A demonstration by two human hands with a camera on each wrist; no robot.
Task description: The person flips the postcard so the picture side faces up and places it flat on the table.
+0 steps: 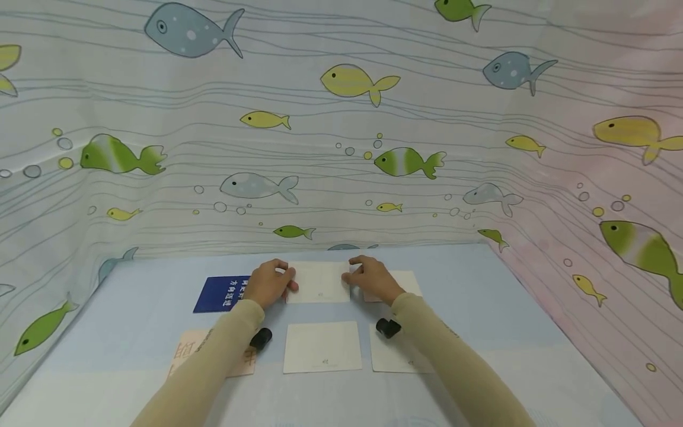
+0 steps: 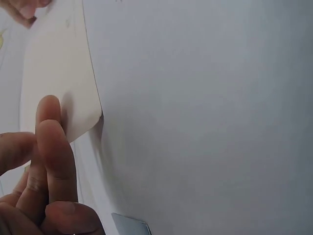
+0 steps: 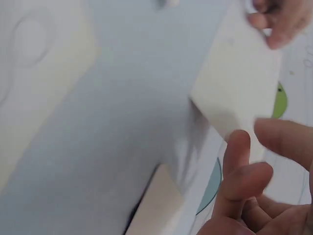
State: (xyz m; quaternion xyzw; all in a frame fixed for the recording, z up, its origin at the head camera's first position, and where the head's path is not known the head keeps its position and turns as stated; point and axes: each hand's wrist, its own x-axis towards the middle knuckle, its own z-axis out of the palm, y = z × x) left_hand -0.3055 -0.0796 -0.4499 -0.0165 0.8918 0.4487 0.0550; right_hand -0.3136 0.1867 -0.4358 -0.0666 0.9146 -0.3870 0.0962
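A blank white card point(image 1: 319, 284) with a tiny mark near its lower edge lies between my hands in the back row. My left hand point(image 1: 268, 282) pinches its left end, and my right hand point(image 1: 372, 279) pinches the right end. In the left wrist view, shadow shows beneath the near corner of the card point(image 2: 58, 63), which stands slightly off the table. The right wrist view also has that card point(image 3: 234, 73) raised at its corner. Beside the left hand is a dark blue card point(image 1: 213, 295) with white characters; another white card point(image 1: 409, 286) is partly covered by the right hand.
In the front row are a pale pinkish card point(image 1: 184, 345) with orange characters, half hidden by the left sleeve, and two white cards, one central point(image 1: 322, 349) and one at right point(image 1: 393, 357) under the right forearm. Fish-patterned cloth point(image 1: 331, 178) hangs behind the pale blue table.
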